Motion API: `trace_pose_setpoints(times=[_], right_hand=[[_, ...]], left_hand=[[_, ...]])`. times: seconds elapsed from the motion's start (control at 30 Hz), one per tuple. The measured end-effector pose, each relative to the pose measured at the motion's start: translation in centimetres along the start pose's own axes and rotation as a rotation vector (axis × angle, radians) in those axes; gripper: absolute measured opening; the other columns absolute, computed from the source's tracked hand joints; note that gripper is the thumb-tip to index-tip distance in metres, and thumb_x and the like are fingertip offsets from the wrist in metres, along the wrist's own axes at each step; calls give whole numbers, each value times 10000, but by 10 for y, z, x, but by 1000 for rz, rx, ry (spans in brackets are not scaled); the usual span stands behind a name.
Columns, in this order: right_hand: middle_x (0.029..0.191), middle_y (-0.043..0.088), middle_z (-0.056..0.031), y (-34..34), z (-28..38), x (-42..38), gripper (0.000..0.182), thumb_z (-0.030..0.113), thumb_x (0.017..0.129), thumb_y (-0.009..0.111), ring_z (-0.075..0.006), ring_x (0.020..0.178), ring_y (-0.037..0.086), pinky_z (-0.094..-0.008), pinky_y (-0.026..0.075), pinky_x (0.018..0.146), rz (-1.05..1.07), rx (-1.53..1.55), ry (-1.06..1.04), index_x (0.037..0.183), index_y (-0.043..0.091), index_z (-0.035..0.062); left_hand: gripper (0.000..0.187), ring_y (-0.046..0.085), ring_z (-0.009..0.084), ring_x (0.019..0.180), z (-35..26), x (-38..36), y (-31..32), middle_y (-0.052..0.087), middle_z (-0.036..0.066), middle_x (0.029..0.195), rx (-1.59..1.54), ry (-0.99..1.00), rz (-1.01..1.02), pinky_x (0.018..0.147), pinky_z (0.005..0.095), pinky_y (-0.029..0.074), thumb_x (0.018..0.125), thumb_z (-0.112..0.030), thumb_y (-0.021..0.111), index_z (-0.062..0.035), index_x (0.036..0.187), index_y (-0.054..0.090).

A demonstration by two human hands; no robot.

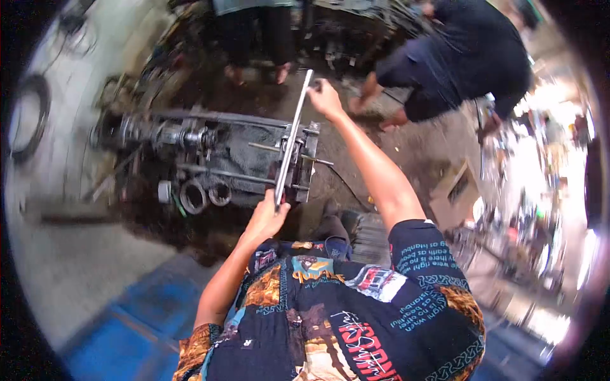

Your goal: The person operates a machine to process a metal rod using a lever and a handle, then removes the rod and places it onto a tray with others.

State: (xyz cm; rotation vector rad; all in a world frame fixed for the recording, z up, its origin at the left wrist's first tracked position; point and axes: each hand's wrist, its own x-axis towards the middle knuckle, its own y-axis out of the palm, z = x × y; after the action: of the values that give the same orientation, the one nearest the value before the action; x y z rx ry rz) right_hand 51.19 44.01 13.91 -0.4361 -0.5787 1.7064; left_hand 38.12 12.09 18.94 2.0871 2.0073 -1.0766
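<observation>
A long, straight, shiny metal rod (293,136) slants up and away from me over the low machine. My left hand (268,218) is closed round its near end. Close beside the far end is my right hand (325,100), its fingers curled together; a small dark thing shows between them and the rod, too blurred to name. Beneath the rod lies a greasy metal machine (248,149) with long side rails, a shaft with a gear-like part at its left end, and a crosspiece at its right end.
Two metal rings (192,197) lie at the machine's near side. A person in dark clothes (467,57) bends over at the upper right; another person's legs (257,41) stand beyond the machine. A cardboard box (456,193) and blurred clutter are on the right. A tyre (30,117) leans at the left wall.
</observation>
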Motion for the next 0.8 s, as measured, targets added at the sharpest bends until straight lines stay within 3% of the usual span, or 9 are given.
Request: trace_pose_setpoints(times=[0.07,0.1,0.13,0.2,0.33,0.37,0.53,0.73,0.8], right_hand=[[1052,643,-178,32,-16,42,243,252,889,595,-365,954,644,-490,533,779,177,771,486,1014,615,45],[1001,632,-146,36,-19,53,159,210,916,542,-332,866,650,-482,546,749,320,1209,627,958,577,60],[887,612,-147,39,-20,62,160,191,936,489,-322,805,637,-466,556,727,426,1407,595,969,530,40],[755,546,-118,67,-46,98,274,305,950,480,-257,678,575,-406,508,610,452,1541,494,940,514,33],[490,315,15,48,-34,98,544,574,948,345,-136,418,263,-302,240,458,562,1714,729,625,401,140],[446,250,52,47,-30,97,549,576,952,304,-128,381,227,-307,224,433,466,1675,802,580,334,175],[446,260,42,52,-32,102,384,371,896,399,-123,373,234,-305,220,420,480,1642,815,572,361,167],[447,281,49,17,-38,69,384,377,904,340,-117,380,234,-307,219,447,351,1679,759,580,346,172],[440,292,26,8,-45,61,388,335,896,384,-142,385,249,-316,247,455,260,1711,783,561,375,139]], left_hand=[[195,610,496,853,10,-1,28,636,292,840,70,44,-260,708,554,482,937,-165,540,-35,1055,454],[192,608,498,816,10,-3,37,635,286,817,177,16,-362,685,570,476,937,-174,544,-34,1028,449],[192,606,501,779,10,-4,44,634,280,794,289,-14,-456,662,585,471,937,-183,547,-33,1001,444],[205,623,478,736,5,-5,53,639,265,759,417,-51,-582,626,578,486,932,-207,562,-33,947,455],[229,650,437,700,4,1,55,649,236,721,578,-186,-700,613,533,521,900,-257,611,-38,885,545],[239,658,422,690,6,2,54,653,227,711,652,-184,-712,611,519,530,888,-273,627,-41,860,576],[229,673,390,676,19,5,56,661,206,698,753,-180,-777,614,489,545,865,-268,642,-45,820,611],[211,679,360,653,44,10,19,663,184,692,928,-53,-756,594,464,554,853,-260,627,-61,787,601],[271,677,354,637,54,18,4,660,170,664,998,46,-770,569,458,547,888,-321,613,-69,788,600]])
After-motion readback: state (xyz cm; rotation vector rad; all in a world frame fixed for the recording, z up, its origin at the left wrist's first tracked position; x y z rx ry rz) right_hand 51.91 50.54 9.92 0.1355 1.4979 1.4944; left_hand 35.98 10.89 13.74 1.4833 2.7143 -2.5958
